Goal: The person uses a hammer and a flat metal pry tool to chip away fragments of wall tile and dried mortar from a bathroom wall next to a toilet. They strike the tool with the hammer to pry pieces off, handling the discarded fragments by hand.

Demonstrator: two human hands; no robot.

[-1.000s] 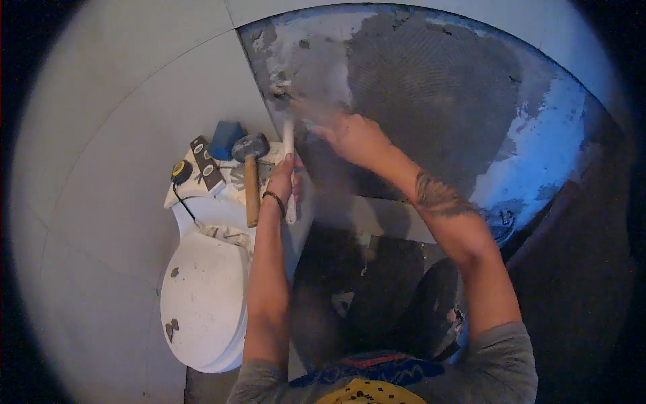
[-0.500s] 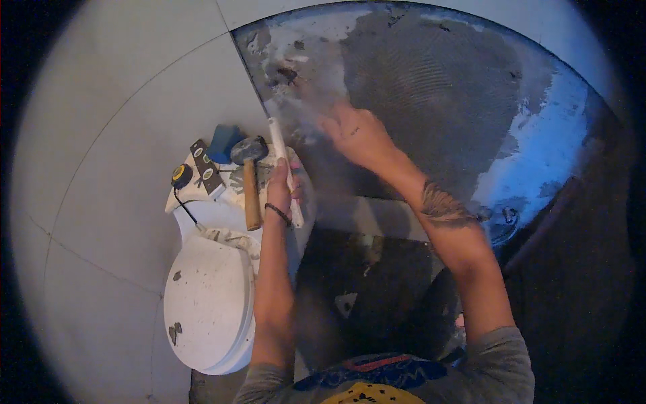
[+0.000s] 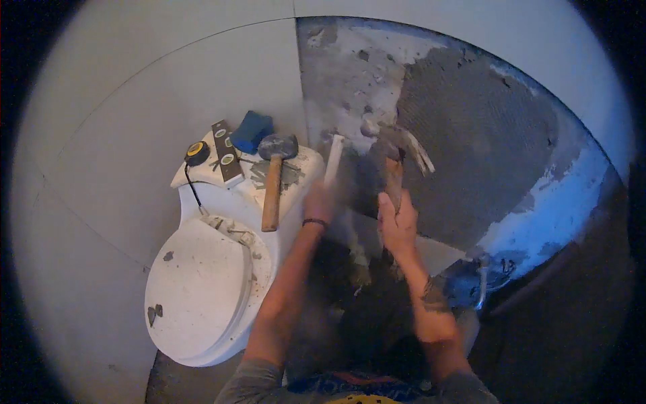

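My right hand [image 3: 398, 225] is closed round the wooden handle of a claw hammer [image 3: 393, 176], its head up and its claw pointing to the right. Beside it, my left hand [image 3: 317, 202] grips a long white bar [image 3: 334, 160] that stands nearly upright; this hand is smeared by motion. Both hands are over the near edge of the rough grey wall patch [image 3: 464, 135]. A wooden-handled mallet [image 3: 272, 192] lies on the white toilet tank [image 3: 303, 172], just left of my left hand.
On the tank lie a blue sponge [image 3: 253, 131], a small spirit level [image 3: 227, 153] and a yellow-black tape measure [image 3: 196, 153]. The closed toilet lid [image 3: 202, 289] has grey mortar bits on it. Large pale tiles [image 3: 134, 155] cover the wall at left. A metal pipe [image 3: 482, 283] sticks out at right.
My right hand has come down and nearer, bringing the hammer into plain sight. My left hand and the white bar have shifted right, away from the mallet. The whole view has shifted.
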